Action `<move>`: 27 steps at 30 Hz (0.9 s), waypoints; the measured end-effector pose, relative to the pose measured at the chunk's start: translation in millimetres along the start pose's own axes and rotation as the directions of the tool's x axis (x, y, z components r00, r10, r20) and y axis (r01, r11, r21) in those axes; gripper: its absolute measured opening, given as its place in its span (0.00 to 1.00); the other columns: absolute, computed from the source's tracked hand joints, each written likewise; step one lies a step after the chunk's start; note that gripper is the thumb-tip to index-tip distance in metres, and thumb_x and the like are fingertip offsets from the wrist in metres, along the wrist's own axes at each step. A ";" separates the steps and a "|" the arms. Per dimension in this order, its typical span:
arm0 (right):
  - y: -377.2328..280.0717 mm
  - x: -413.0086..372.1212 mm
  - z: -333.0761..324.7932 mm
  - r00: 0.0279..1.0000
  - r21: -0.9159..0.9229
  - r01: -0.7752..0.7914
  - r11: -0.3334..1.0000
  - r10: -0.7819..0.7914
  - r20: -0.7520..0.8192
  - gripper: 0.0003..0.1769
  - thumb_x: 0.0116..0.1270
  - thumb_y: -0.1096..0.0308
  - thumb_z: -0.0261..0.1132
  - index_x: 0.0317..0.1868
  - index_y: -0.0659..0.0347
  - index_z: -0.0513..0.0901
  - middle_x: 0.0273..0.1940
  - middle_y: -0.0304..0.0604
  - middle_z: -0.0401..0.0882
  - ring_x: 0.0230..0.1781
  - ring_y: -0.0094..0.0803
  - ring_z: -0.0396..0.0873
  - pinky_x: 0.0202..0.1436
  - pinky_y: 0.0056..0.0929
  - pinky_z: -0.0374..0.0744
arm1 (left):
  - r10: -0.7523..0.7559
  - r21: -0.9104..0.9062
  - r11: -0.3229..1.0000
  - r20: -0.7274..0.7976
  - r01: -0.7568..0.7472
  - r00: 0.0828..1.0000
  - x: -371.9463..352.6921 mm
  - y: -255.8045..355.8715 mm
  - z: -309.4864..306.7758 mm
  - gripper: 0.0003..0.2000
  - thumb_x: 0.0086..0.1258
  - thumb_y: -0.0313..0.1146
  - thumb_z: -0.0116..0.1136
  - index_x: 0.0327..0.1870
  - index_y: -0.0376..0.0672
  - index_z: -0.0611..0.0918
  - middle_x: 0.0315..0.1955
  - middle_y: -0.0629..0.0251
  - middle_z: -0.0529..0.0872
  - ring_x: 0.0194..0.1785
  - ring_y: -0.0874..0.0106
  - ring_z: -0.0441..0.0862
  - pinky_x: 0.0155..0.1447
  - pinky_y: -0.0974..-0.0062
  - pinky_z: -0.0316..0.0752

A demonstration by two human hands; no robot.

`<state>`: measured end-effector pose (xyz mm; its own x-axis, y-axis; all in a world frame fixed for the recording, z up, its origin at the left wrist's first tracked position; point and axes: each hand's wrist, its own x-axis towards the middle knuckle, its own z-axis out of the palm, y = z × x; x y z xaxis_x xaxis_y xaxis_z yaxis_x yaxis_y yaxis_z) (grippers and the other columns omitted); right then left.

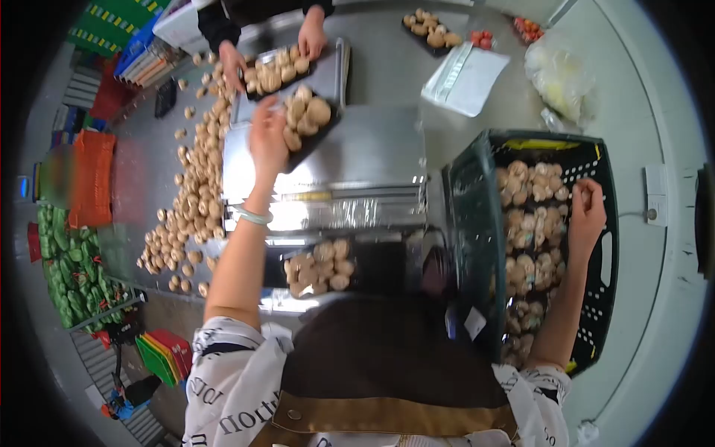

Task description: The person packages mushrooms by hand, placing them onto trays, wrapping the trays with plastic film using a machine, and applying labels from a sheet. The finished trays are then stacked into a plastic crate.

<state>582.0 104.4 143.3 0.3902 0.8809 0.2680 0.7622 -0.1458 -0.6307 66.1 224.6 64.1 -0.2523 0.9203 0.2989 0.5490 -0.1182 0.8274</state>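
My left hand (268,138) is closed on the left side of a dark tray of mushrooms (307,118), holding it tilted above the metal wrapping machine (335,160). At the right, my right hand (588,216) is over a dark green crate (469,223), its fingers curled together near the crate's far right side; I see nothing in them. Beside it, several film-wrapped mushroom packs (533,227) lie in a row inside the crate. Another mushroom tray (320,267) sits on the machine's near part, close to my apron.
Loose mushrooms (197,190) spread along the table's left. Across from me, a co-worker's hands (313,33) hold a filled tray (275,72) over a metal platform. A white sheet (465,78), a plastic bag (558,78) and a mushroom tray (430,33) lie at the back right.
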 end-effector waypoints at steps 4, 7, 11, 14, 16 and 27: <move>-134.8 -56.5 44.7 0.937 0.172 0.145 0.974 -0.191 0.291 0.08 0.64 0.73 0.63 0.44 0.62 0.80 0.33 0.39 0.79 0.29 0.25 0.77 0.35 0.23 0.75 | -0.247 0.045 0.969 0.093 0.243 0.965 -46.1 -52.9 -107.1 0.12 0.75 0.35 0.50 0.45 0.34 0.80 0.34 0.61 0.83 0.37 0.73 0.78 0.42 0.75 0.72; -195.3 -119.7 100.7 0.650 0.232 0.058 0.971 -0.213 0.729 0.11 0.65 0.63 0.64 0.41 0.62 0.80 0.36 0.51 0.81 0.35 0.44 0.81 0.40 0.37 0.79 | -0.424 0.314 0.887 0.261 0.340 0.867 -135.6 -78.7 -158.7 0.17 0.76 0.40 0.48 0.32 0.34 0.79 0.22 0.62 0.80 0.26 0.72 0.75 0.33 0.72 0.70; -162.2 -214.8 191.4 0.311 0.025 0.074 0.997 -0.047 0.949 0.25 0.62 0.56 0.66 0.47 0.71 0.73 0.47 0.62 0.78 0.49 0.55 0.78 0.52 0.47 0.76 | -0.576 0.115 0.772 0.541 0.625 0.613 -241.3 -103.5 -150.8 0.18 0.72 0.44 0.56 0.45 0.35 0.77 0.27 0.69 0.78 0.29 0.79 0.73 0.33 0.77 0.70; -166.1 -249.2 207.0 0.397 0.015 -0.104 0.994 0.027 0.918 0.26 0.61 0.57 0.66 0.48 0.71 0.71 0.50 0.64 0.77 0.51 0.56 0.77 0.55 0.47 0.76 | -0.605 0.023 0.742 0.454 0.670 0.654 -252.4 -59.8 -132.6 0.21 0.71 0.37 0.58 0.57 0.34 0.68 0.41 0.66 0.76 0.44 0.75 0.72 0.49 0.77 0.71; -179.0 -246.4 185.8 0.464 0.068 -0.146 0.987 0.008 0.886 0.29 0.60 0.59 0.68 0.55 0.70 0.71 0.51 0.62 0.76 0.52 0.55 0.76 0.55 0.43 0.75 | -0.607 -0.205 0.613 0.497 0.763 0.621 -250.9 -57.2 -140.2 0.21 0.73 0.31 0.54 0.63 0.36 0.64 0.51 0.61 0.74 0.51 0.73 0.72 0.57 0.73 0.70; -187.5 -192.6 53.3 0.885 0.819 -0.464 0.336 0.205 0.418 0.26 0.66 0.69 0.65 0.63 0.63 0.68 0.53 0.41 0.76 0.56 0.28 0.74 0.61 0.30 0.74 | -0.076 -0.610 0.409 0.719 0.679 0.691 -188.2 115.9 -37.4 0.29 0.75 0.30 0.48 0.73 0.43 0.52 0.64 0.57 0.65 0.61 0.68 0.71 0.66 0.68 0.65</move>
<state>336.4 -13.9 171.2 0.2860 0.9379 -0.1962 -0.3483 -0.0890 -0.9332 147.5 23.8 121.5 0.3568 0.9130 -0.1980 -0.4324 0.3492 0.8313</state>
